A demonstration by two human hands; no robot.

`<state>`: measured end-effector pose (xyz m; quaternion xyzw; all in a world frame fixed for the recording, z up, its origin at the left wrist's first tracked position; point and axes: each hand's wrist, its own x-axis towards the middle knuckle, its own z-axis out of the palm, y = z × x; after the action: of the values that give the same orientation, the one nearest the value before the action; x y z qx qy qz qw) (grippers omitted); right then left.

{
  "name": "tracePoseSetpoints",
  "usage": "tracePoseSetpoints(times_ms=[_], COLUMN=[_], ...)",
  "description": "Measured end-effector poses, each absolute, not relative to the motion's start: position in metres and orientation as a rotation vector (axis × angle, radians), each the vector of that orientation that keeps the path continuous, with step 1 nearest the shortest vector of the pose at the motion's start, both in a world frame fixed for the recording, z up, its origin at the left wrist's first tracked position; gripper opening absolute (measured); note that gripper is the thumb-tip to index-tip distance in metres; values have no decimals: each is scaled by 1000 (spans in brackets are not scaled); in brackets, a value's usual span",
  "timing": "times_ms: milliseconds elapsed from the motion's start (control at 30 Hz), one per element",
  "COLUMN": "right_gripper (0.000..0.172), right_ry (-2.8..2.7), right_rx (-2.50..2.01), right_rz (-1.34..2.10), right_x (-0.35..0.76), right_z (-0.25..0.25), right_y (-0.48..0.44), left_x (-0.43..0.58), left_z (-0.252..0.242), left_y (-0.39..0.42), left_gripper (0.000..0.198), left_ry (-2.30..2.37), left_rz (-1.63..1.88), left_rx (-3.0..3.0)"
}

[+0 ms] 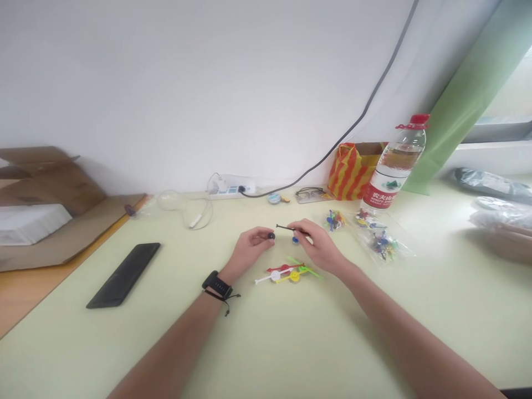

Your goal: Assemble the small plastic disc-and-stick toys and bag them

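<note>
My left hand (251,244) pinches a small round black piece (271,236) between thumb and fingertips. Opposite it, my right hand (313,241) holds a thin black plastic arrow (285,227), its tail end pointing left toward the black piece; the two parts are apart. A small blue round piece (295,240) shows on the table by my right fingers. Just below the hands lie several spinner arrows with round hubs: a white one (275,275), a red one (282,268), a yellow one (295,276) and a green one (305,268), partly overlapping.
Clear bags of coloured plastic parts (384,244) lie right of my hands, before a water bottle (393,166) and a striped bag (351,172). Glasses (308,194) and a power strip (231,187) sit by the wall. A black case (124,275) and cardboard box (83,221) are left; another person's hand (509,241) is far right.
</note>
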<state>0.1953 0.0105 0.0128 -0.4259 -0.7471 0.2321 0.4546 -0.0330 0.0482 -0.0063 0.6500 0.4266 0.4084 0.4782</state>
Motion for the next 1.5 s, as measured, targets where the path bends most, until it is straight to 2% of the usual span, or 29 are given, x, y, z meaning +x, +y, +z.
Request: tracePoseSetpoints(times_ms=[200, 400, 500, 667, 900, 1167, 1500], right_gripper=[25, 23, 24, 32, 17, 12, 16], right_ry=[-1837, -1759, -1706, -1639, -1672, -1799, -1669], right_rx=[-1002, -1149, -1179, -1207, -941, -982, -939], right_rz=[839, 609, 599, 767, 1088, 1002, 932], right_x=[184, 201, 207, 206, 190, 183, 178], right_z=[6, -6, -4, 9, 28, 25, 25], right_y=[7, 22, 26, 19, -1, -6, -5], left_x=[-32, -29, -28, -28, -29, -25, -22], left_z=[-7, -3, -2, 1, 15, 21, 26], left_y=[47, 43, 42, 41, 35, 29, 24], left_gripper=[32, 37, 37, 37, 42, 35, 27], left_ry=[993, 982, 995, 993, 898, 816, 748], left_rz=[980, 967, 962, 980, 945, 909, 867], left_rx=[1627, 1654, 1632, 1617, 1601, 1600, 1638])
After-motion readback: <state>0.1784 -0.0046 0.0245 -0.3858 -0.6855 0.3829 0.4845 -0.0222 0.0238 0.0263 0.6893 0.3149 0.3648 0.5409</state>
